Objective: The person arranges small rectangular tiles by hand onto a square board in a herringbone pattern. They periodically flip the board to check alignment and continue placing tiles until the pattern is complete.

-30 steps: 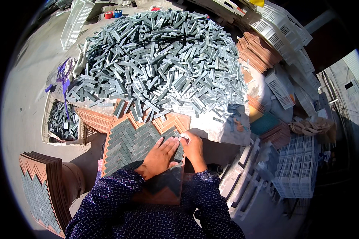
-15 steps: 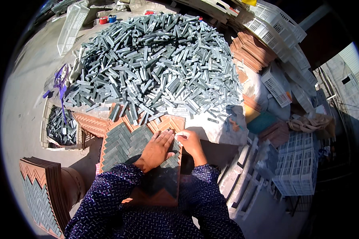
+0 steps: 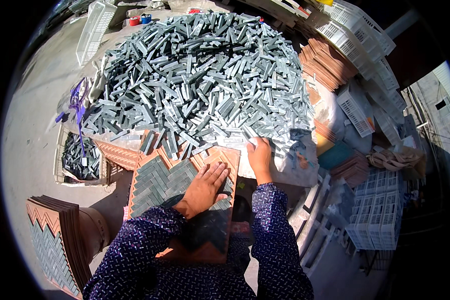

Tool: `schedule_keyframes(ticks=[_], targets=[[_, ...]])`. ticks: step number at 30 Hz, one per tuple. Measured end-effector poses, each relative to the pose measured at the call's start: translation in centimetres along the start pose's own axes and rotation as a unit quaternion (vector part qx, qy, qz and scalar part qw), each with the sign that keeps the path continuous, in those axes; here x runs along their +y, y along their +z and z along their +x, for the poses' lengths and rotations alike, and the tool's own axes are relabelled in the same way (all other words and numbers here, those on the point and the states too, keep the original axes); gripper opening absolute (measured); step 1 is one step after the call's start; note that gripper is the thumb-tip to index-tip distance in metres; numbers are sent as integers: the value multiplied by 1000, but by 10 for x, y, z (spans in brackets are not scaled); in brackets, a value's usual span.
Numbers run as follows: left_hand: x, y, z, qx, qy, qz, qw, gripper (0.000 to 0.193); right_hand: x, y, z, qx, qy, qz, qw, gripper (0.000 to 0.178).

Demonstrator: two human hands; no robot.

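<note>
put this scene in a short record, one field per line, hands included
left hand: spread flat over the herringbone tiles
right hand: fingers curled at the tile pile's near edge; grip unclear
orange-brown tray: partly filled, far end bare orange
tile pile: loose grey-green strips, beyond the tray
left side: strip-filled crate, stack of tiled trays
right side: white plastic crates
</note>
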State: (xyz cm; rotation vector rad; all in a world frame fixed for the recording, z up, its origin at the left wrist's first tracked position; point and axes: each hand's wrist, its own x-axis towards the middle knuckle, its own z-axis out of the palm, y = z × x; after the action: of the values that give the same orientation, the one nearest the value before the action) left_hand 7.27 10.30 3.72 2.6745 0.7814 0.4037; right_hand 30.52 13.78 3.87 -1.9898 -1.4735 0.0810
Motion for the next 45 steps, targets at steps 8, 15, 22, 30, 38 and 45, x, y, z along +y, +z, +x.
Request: schedule_keyframes(ticks=[8, 15, 22, 30, 38, 45], targets=[[-5, -5, -11, 18, -8, -15, 1000, 81, -21, -12, -57, -115, 128, 308, 936, 21], [-5, -1, -22, 9, 10, -41, 999, 79, -49, -18, -85, -143, 12, 98, 985, 16], [6, 1, -21, 13, -14, -20, 1000, 76, -58, -21, -91, -103, -53, 64, 991, 13], [12, 1, -16, 21, -9, 7, 1000, 74, -48, -21, -93, -85, -82, 69, 991, 14], [9, 4, -16, 27, -9, 2, 1000, 74, -51, -13, -89, -70, -79, 92, 990, 15], [6, -8, -24, 16, 28, 16, 999, 72, -51, -18, -58, -159, -62, 95, 981, 20]])
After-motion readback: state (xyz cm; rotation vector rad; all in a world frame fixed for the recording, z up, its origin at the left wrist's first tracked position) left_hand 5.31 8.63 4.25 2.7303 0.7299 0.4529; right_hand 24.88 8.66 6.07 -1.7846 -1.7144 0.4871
